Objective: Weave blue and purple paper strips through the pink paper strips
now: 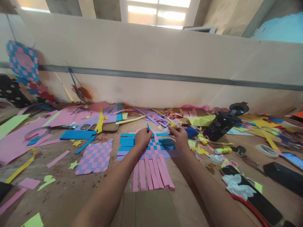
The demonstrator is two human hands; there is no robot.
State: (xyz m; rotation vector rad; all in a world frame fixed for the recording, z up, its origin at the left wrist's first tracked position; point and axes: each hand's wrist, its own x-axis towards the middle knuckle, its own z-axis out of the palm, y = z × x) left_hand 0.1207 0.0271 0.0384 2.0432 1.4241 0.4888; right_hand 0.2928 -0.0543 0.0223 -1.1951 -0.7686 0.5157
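Observation:
A lattice of woven paper strips (151, 152) lies in the middle of the table, with blue and purple strips crossing pink ones that fan out toward me. Over its upper left part is my left hand (142, 137), fingers closed on a thin blue strip (148, 127) whose tip sticks up. My right hand (179, 135) is at the upper right edge of the lattice, its fingers closed around a small white glue bottle with a yellow part (170, 128). The palms of both hands are hidden.
A finished pink and purple checkered piece (95, 158) lies left of the lattice. Paper scraps (163, 119) are heaped behind. On the right are a black bottle (220, 126), a glue stick (222, 150), a tape roll (267, 150), keys (248, 160) and a red-handled tool (248, 206).

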